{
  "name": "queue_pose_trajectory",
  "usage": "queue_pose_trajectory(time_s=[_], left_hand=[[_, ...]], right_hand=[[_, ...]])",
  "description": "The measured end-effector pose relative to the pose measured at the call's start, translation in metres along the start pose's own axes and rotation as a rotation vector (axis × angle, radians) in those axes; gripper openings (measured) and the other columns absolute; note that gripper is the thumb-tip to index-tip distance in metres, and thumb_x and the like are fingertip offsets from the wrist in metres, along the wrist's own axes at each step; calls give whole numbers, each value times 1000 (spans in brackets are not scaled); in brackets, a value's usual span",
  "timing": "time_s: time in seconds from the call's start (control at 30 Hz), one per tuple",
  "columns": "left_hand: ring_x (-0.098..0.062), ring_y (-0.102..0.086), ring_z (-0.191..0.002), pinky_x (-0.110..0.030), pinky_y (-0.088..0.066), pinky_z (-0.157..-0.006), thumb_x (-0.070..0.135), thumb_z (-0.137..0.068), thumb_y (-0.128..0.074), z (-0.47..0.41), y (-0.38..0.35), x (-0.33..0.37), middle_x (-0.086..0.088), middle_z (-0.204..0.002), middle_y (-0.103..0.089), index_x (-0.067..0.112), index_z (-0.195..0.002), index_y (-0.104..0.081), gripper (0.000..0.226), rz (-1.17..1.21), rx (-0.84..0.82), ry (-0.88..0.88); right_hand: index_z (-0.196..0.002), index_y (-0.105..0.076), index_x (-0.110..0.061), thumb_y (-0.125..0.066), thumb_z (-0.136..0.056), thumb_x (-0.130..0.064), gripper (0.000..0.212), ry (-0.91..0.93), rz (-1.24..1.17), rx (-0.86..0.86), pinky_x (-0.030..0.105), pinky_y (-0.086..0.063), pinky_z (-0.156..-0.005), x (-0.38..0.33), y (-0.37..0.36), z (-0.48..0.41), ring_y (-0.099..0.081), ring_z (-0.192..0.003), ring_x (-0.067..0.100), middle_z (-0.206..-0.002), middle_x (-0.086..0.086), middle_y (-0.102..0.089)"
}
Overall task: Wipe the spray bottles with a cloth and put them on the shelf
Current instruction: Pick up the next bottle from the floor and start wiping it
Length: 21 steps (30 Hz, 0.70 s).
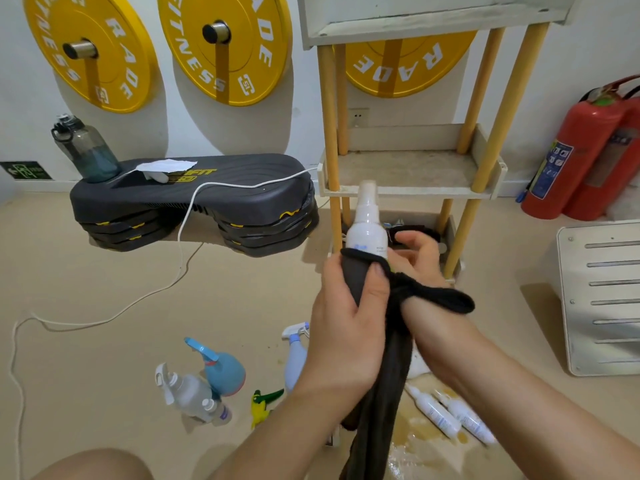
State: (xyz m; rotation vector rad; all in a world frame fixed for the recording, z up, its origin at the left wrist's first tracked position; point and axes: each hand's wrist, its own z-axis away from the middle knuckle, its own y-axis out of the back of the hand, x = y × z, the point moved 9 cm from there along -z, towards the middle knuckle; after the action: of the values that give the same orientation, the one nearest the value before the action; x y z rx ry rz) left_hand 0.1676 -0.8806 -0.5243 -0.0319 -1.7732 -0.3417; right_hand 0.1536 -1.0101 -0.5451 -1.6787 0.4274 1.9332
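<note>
Knee (93,465): bare, at the bottom left edge, over the beige floor.
Left hand (346,327): wrapped tightly round the dark cloth (381,410), thumb pressing the fabric against the bottle's lower body.
Right hand (422,261): on the bottle's far right side, fingers curled in round its lower part; slightly blurred.
Dark cloth: sleeves the bottle's bottom half, loops over the right wrist and hangs down between the forearms.
White spray bottle (367,233): upright in both hands, nozzle up, in front of the shelf's middle tier, not on it.
Shelf (408,191): pale boards on yellow posts; the middle tier is bare, and dark items lie on the lowest one.
Floor bottles: a blue round trigger sprayer (223,370) beside a clear trigger bottle (188,393), a pale blue sprayer (295,362) partly behind the left hand, and two white bottles (433,412) lying flat near a wet patch (422,441).
Step platform (194,192): dark, left of the shelf, carrying a grey water jug (86,150).
White cord (180,251): runs from the shelf over the platform and trails across the floor.
Wall: yellow weight plates (90,46).
Fire extinguishers (568,157): red, right of the shelf.
</note>
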Motion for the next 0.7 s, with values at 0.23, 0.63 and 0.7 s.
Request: queue_pose_trajectory(time_s=[0.23,0.63,0.7], left_hand=[[-16,-58,-70,-35,-44,-61,59,-86,-36,-6,-5,14,5,-71,-62,23,-85,-56,41,-480,-168,-152],[-29,-71,-87,-39,-57,-80,26,-105,-44,-20,24,-37,-21,-97,-74,0,-97,-71,39,448,-21,485],[-31,-72,-96,-40,-58,-83,27,-106,-41,-14,9,-32,-22,-105,-73,-1,-107,-69,40,637,-91,563]], right_hand=[[-77,-67,-11,-63,-94,-38,32,-51,54,-274,17,-50,-54,-7,-2,11,-65,-58,4,-65,-1,-67],[-107,-68,-19,-74,-82,-23,26,340,-9,-170,30,-56,-80,-51,15,19,-70,-92,12,-94,-4,-75],[-110,-68,-21,-76,-85,-17,27,483,151,-204,27,-56,-83,-58,3,35,-68,-94,10,-95,-9,-72]])
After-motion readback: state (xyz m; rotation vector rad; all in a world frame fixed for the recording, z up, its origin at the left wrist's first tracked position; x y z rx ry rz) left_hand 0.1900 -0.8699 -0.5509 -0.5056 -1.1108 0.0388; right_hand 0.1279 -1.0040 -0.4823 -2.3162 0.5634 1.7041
